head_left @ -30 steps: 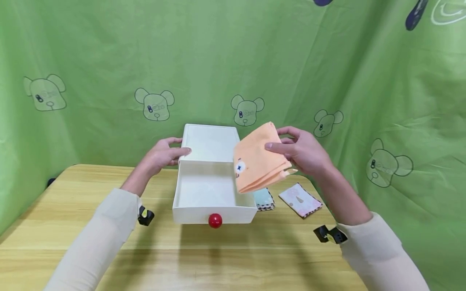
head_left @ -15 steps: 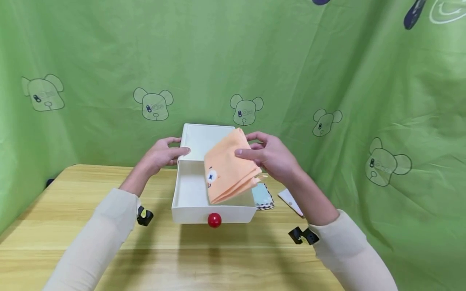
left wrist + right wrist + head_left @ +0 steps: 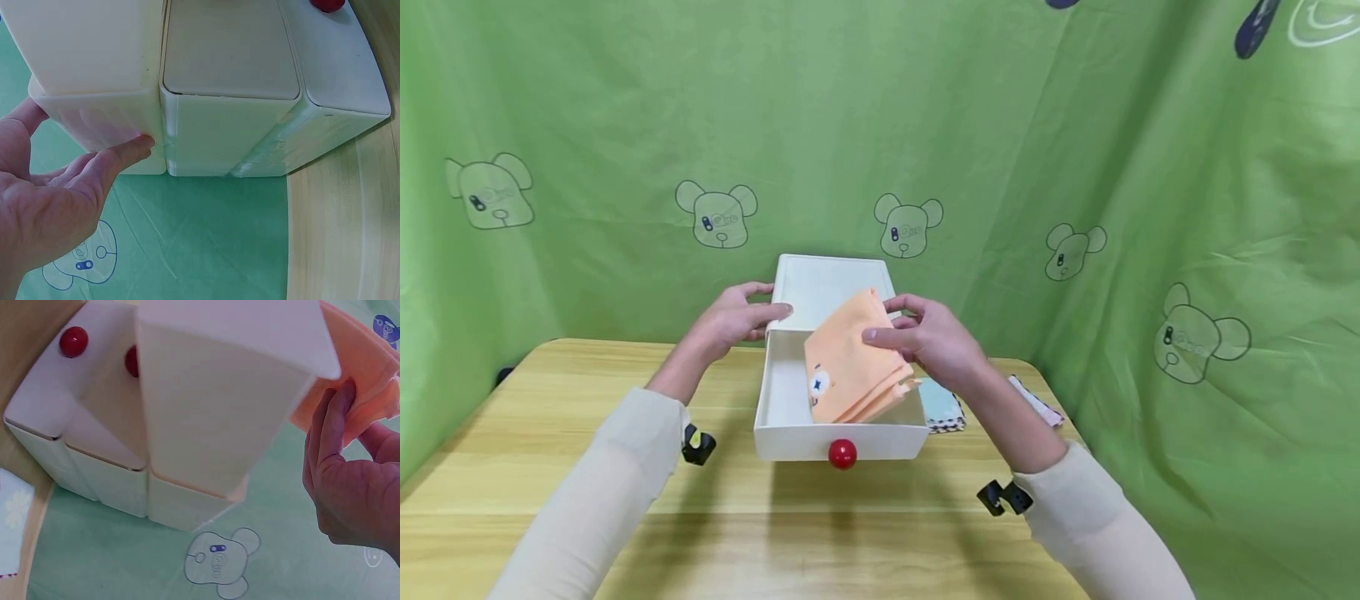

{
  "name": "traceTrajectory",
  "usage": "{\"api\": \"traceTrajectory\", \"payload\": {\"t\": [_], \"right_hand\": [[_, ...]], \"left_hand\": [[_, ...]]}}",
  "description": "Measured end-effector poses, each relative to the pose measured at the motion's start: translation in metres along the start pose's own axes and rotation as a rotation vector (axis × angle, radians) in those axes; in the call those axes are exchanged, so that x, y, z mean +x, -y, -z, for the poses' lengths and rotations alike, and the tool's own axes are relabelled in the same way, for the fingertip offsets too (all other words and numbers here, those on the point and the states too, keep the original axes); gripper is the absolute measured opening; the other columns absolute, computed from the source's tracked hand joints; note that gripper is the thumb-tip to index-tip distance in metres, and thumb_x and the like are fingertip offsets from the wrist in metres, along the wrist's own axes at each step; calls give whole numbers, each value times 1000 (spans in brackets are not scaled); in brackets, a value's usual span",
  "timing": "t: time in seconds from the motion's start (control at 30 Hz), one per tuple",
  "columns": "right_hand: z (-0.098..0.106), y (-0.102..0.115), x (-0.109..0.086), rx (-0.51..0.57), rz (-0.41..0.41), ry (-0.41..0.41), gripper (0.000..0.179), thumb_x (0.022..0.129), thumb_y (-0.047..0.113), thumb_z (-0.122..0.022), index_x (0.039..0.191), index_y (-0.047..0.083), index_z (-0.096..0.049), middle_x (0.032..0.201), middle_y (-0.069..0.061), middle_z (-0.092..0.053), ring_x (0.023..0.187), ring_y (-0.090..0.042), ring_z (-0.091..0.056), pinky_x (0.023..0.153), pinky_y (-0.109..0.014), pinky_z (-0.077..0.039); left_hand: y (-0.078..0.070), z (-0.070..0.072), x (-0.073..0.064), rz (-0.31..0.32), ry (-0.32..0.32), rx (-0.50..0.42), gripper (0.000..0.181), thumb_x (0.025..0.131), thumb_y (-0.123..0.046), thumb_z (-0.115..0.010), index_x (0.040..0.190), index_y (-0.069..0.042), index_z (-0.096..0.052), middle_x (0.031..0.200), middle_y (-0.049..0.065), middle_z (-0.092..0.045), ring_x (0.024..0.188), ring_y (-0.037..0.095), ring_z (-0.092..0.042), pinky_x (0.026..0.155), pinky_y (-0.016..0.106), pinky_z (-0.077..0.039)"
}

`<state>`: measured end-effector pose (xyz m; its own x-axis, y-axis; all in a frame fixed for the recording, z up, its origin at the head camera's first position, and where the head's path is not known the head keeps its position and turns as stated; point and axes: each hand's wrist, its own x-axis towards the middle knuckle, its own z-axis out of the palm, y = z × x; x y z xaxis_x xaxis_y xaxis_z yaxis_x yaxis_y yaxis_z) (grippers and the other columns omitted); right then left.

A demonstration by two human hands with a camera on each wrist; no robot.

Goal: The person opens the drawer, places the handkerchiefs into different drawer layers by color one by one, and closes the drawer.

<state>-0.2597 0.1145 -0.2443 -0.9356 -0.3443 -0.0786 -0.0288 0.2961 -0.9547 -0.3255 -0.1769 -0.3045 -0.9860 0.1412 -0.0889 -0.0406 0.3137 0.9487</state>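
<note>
A white drawer cabinet (image 3: 823,279) has its top drawer (image 3: 797,444) pulled out, a red knob (image 3: 842,454) on its front. Over the drawer's opening my right hand (image 3: 936,342) pinches a folded orange towel (image 3: 853,358) with an embroidered face, thumb in front and fingers behind. The towel's lower edge dips behind the drawer front. My left hand (image 3: 733,317) rests on the cabinet's left side, thumb over the top edge. In the left wrist view, the straight fingers of my left hand (image 3: 56,194) lie against the side wall of the top section.
On the wooden table (image 3: 625,475), a light blue folded cloth stack (image 3: 940,404) lies right of the cabinet. Farther right, a pale patterned cloth (image 3: 1037,404) is partly behind my right forearm. Two lower drawers (image 3: 103,440) are closed. A green curtain (image 3: 820,125) hangs behind.
My right hand has carried the orange towel leftward and down, from the drawer's right side to over its opening. The left hand and the cabinet stay put.
</note>
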Motion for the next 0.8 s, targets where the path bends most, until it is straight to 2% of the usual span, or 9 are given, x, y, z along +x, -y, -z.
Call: {"api": "traceTrajectory", "payload": {"t": [0.2, 0.43, 0.57, 0.8], "right_hand": [[-10, -11, 5, 33, -15, -8, 45, 89, 13, -77, 127, 4, -53, 95, -10, -75, 74, -15, -70, 68, -26, -60], [-20, -19, 9, 39, -16, -24, 46, 89, 11, -78, 127, 2, -54, 92, -8, -75, 71, -13, -69, 63, -24, -58], [-25, -23, 13, 41, -20, -34, 47, 88, 9, -78, 127, 0, -53, 92, -8, -73, 74, -14, -70, 69, -26, -61], [-31, -27, 15, -25, -34, -45, 49, 88, 11, -79, 127, -1, -52, 96, -11, -70, 76, -17, -68, 75, -30, -62]], "left_hand": [[-1, 1, 0, -4, -4, 7, 83, 94, -33, -72, 160, -11, -27, 97, 3, -63, 78, 13, -58, 79, 27, -56], [-1, 0, -1, 3, 2, 16, 84, 95, -34, -71, 161, -10, -26, 111, 8, -65, 89, 16, -62, 90, 32, -57], [-1, 0, -2, 2, 3, 6, 83, 95, -33, -71, 161, -10, -26, 117, 11, -66, 91, 16, -64, 93, 34, -57], [-1, 0, -1, 3, 8, -1, 84, 95, -33, -71, 161, -10, -25, 120, 12, -67, 94, 17, -65, 91, 32, -57]]}}
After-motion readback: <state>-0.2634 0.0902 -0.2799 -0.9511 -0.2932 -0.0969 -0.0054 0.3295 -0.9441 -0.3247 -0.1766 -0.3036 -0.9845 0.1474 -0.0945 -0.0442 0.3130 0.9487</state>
